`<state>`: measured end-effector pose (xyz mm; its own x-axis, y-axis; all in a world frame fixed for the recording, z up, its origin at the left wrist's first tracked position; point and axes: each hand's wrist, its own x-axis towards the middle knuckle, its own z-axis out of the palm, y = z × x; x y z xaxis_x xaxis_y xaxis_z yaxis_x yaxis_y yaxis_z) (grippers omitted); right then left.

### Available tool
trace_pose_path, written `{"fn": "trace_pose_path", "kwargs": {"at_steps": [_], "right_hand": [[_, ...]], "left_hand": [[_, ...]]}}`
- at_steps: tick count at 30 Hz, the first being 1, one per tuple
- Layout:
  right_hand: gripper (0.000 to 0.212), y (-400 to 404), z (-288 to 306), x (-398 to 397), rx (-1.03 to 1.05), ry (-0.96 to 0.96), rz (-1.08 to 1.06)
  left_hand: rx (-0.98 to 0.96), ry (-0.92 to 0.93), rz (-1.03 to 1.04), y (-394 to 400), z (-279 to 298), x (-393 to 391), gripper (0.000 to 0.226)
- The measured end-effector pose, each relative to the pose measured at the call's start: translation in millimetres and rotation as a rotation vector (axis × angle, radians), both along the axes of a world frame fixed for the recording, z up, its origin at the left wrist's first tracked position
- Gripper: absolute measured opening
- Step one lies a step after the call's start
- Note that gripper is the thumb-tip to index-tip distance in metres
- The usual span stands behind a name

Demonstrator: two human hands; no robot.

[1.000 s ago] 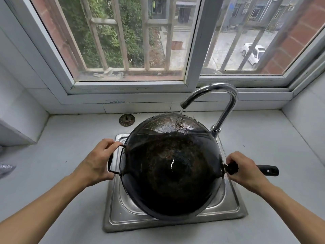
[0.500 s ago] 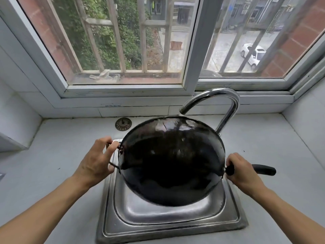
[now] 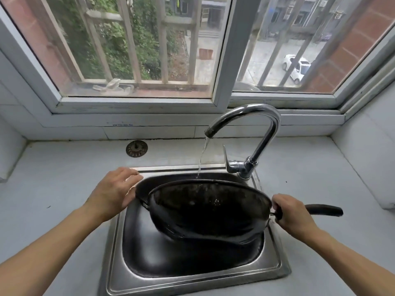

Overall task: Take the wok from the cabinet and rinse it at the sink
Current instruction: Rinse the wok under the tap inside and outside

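A: From the head view, we are holding the wok (image 3: 209, 210) tilted over the sink (image 3: 192, 280) under running water; the right hand (image 3: 292, 214) is clenching its long handle.

B: Left hand (image 3: 113, 191) released, just beside the rim. We are judging it heavy, rigid, slippery when wet.

The black wok (image 3: 209, 212) sits low in the steel sink (image 3: 119, 272), the right hand (image 3: 292, 214) gripping its long handle (image 3: 324, 210). The left hand (image 3: 111, 193) rests loose-fingered beside the wok's left rim. Water (image 3: 202, 159) runs from the chrome tap (image 3: 267, 124) onto the far rim.
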<state>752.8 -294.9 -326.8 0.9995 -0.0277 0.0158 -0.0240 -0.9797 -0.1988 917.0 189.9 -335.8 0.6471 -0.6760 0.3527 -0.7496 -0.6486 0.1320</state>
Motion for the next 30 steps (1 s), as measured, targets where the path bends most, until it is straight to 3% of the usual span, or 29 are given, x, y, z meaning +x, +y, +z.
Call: {"fn": "trace_pose_path", "kwargs": {"at_steps": [5,9,17,23,30], "right_hand": [[0.043,4.0,-6.0,-0.2,0.026,0.03,0.004],[0.044,7.0,-8.2,3.7,0.049,0.053,0.002],[0.048,12.3,-11.6,5.6,0.074,0.11,-0.007],[0.05,14.7,-4.6,13.8,0.099,0.086,-0.023],[0.05,13.9,1.5,31.6,0.116,0.104,-0.021]], "left_hand": [[0.031,0.229,-0.068,-3.1,-5.9,-12.9,0.021],[-0.006,0.238,-0.088,4.9,-8.6,-19.5,0.023],[0.051,0.001,-0.097,13.7,-21.6,-20.3,0.023],[0.01,-0.054,-0.059,13.8,-20.1,-12.7,0.013],[0.003,-0.117,-0.053,13.5,-11.7,0.2,0.025]]}}
